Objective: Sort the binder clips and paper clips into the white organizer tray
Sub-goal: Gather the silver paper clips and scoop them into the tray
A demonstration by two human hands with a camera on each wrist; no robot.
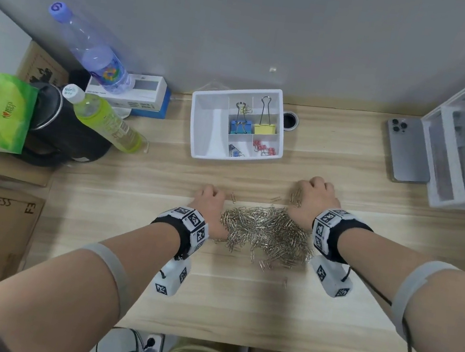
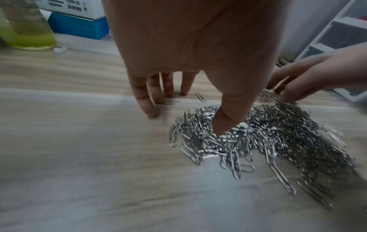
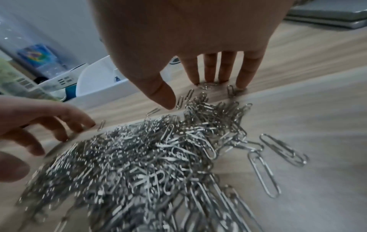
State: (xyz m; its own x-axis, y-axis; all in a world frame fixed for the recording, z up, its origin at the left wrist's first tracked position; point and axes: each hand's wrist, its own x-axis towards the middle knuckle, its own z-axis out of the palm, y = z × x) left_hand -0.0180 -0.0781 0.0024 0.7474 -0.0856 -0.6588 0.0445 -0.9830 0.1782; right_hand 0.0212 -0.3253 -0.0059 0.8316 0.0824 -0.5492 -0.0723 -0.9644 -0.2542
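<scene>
Your left hand (image 1: 209, 201) and right hand (image 1: 314, 199) flank the heap of silver wire paper clips (image 1: 266, 231) on the wood desk, fingers straight, tips down, holding nothing. Heap runs 9-to-3 btwn them. White plastic organizer tray (image 1: 203, 122) sits at 12, w/ coloured binder clips (image 1: 240, 127) in its right compartments, left one bare.

Silver wire paper clip heap (image 1: 266, 231) on pale wood-grain table (image 1: 235, 304), btwn left hand (image 1: 209, 202) & right hand (image 1: 313, 199); white compartmented plastic organizer tray (image 1: 206, 129) behind, w/ binder clips (image 1: 251, 125) inside.
</scene>
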